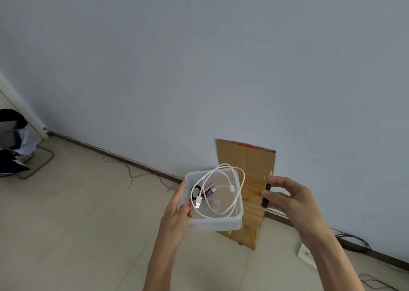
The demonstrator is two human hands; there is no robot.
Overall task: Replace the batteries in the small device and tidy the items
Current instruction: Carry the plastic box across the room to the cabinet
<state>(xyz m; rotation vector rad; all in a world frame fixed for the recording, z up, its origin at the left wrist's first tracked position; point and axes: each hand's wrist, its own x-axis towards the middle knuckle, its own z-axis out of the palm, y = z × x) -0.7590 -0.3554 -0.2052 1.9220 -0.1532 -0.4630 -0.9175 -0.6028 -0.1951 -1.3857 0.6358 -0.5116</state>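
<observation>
Over a beige tiled floor (77, 213) by a plain white wall (199, 58), my left hand (177, 213) grips the near left corner of a clear tub (221, 223) holding batteries (209, 191) and a white cable (225, 189). My right hand (294, 200) pinches the small black device (266, 194), just right of it. A cardboard sheet (245, 158) leans behind a wooden stool (252, 211).

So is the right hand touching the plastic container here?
Apart. The head view shows wooden stool between the right hand, gripping a small black device, and the plastic container.
</observation>
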